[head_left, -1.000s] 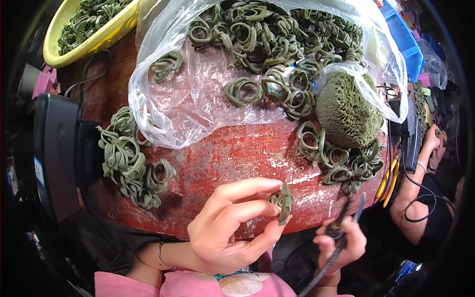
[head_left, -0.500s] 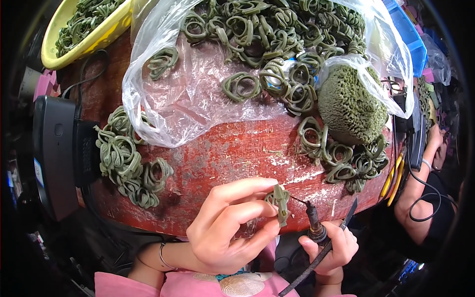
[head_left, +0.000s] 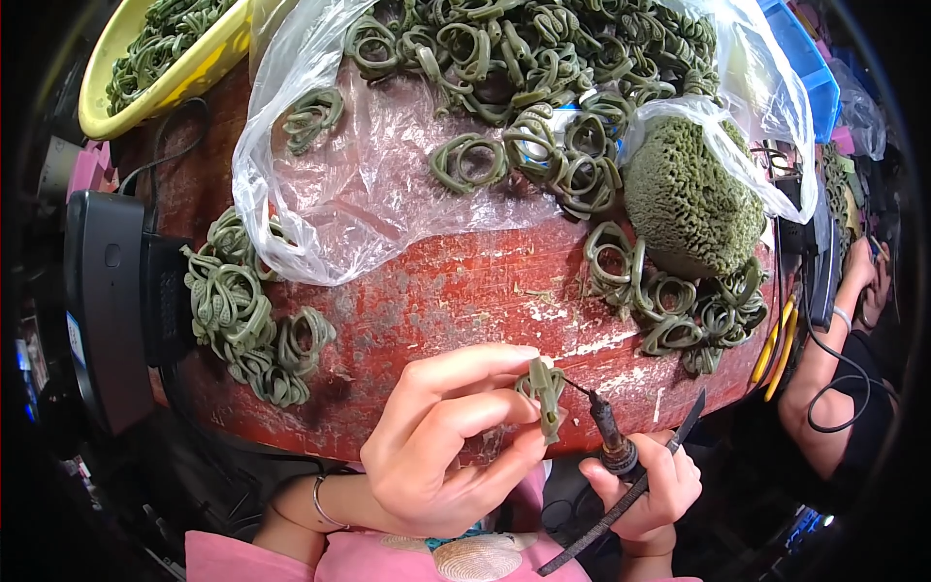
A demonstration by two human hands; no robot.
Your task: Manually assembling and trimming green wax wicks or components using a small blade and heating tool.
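At your far left, a yellow basket [head_left: 184,92] of green rings stands on the red table [head_left: 456,291], with a dark box [head_left: 107,291] at the table's edge below it. Next comes a loose pile of rings [head_left: 233,301], partly under the edge of a clear plastic bag [head_left: 359,228] that lies spread out with more rings on it.

Your left hand [head_left: 436,446] has its thumb and fingertips closed on one green ring [head_left: 547,400], held above the near edge of the table. You see it nearly edge-on, its long side running up and down. Your left hand is the nearer one, since it has the ring; your right hand [head_left: 652,490] is just beyond, to the right and lower.

That right hand is wrapped around a pen-like tool [head_left: 609,427], with a long dark blade [head_left: 616,509] also lying across its fingers. The tool slants up and leftward, so its thin tip meets the ring's right side at an angle; whether they touch, you cannot tell.

Further right are a rough green block [head_left: 690,199], rings [head_left: 669,335] below it, yellow-handled pliers [head_left: 773,349] and a co-worker's arm [head_left: 822,388].
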